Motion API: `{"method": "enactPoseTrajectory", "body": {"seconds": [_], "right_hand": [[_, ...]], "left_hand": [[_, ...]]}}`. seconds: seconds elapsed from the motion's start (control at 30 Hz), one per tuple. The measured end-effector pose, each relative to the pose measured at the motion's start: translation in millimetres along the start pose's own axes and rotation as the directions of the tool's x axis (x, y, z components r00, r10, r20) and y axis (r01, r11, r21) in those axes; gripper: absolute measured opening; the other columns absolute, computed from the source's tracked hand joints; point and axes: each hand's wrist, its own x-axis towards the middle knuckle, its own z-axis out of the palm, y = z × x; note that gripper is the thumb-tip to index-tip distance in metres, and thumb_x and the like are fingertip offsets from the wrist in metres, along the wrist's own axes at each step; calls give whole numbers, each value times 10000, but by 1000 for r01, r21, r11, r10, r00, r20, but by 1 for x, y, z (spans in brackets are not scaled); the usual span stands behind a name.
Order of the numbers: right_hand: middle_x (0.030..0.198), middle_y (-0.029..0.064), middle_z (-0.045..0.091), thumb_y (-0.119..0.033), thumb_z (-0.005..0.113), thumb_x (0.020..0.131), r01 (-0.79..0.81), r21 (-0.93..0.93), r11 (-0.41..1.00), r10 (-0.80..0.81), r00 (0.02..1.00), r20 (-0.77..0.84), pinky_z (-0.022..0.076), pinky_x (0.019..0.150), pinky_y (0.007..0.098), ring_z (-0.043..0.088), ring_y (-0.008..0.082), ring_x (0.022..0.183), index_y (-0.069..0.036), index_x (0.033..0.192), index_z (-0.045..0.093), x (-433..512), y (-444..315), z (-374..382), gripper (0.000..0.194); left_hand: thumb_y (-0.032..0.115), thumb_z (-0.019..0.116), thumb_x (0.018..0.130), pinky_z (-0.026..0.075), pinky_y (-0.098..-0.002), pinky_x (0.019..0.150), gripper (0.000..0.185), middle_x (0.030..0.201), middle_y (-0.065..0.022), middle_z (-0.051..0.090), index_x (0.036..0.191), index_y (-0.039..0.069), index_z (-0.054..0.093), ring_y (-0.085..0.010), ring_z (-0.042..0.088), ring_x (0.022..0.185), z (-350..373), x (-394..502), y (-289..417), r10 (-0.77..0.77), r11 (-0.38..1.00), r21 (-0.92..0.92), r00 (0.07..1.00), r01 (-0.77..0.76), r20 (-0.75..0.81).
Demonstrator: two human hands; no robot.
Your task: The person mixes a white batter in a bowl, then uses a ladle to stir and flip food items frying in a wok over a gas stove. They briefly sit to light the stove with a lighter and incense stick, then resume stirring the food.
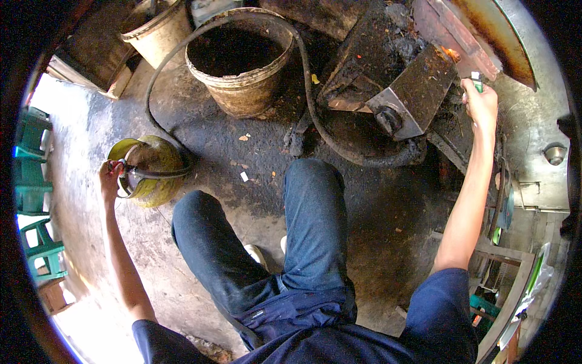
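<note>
At the left, my left hand (110, 175) grips the red knob of the valve fitting (122, 167) on a yellow-green gas cylinder (159, 193). A thick black hose (305, 75) leaves that fitting and loops over to the sooty burner stand on the right. My right hand (483, 102) reaches out at the upper right and holds a green lighter (477, 83), most of it hidden by my fingers. Close to the lighter, an orange flame (451, 54) shows between a metal box (420, 88) and a pinkish slab (468, 34).
A grimy bucket (236, 88) stands ahead, with a second bucket (157, 41) behind it. Soot blackens the concrete floor (227, 150). The rusty-rimmed metal pan (509, 41) overhangs the upper right. Green plastic stools (43, 248) line the left side.
</note>
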Motion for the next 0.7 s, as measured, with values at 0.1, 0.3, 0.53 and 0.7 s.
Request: {"method": "enactPoseTrajectory", "body": {"seconds": [0.1, 0.3, 0.53, 0.7], "right_hand": [[571, -5, 575, -274, 722, 811, 0, -8, 1000, 0, 1000, 1, 350, 475, 274, 460, 85, 465, -78, 667, 615, 2, 4, 1, 266], [596, -21, 562, -269, 731, 837, 2, -10, 1000, -2, 1000, 24, 292, 399, 249, 416, 52, 422, -95, 749, 611, 6, 7, 2, 230], [605, 18, 612, -292, 703, 805, 23, -51, 998, -24, 1000, -8, 419, 559, 284, 533, 109, 535, -55, 651, 617, 6, 0, 4, 295], [626, 24, 628, -289, 707, 803, -2, -79, 997, 2, 1000, 1, 440, 587, 279, 556, 110, 561, -47, 670, 627, 8, 1, 6, 288]], "left_hand": [[148, 733, 926, 426, -267, 603, 158, 757, -5, 633, 931, 14, 650, -81, 520, 651, 4, 2, -5, 85, 995, 51, 993, -81, -77], [150, 744, 916, 441, -277, 622, 168, 727, -13, 631, 893, 9, 656, -91, 541, 655, 4, 3, -11, 70, 994, 89, 991, -60, -114], [201, 760, 907, 459, -285, 640, 212, 740, -36, 654, 890, 11, 668, -103, 563, 664, 7, 4, -9, 3, 996, 93, 991, 10, -135], [283, 754, 909, 485, -321, 663, 283, 763, -79, 684, 912, 10, 681, -147, 611, 676, 6, 1, -3, 26, 960, 278, 986, 22, -167]]}}
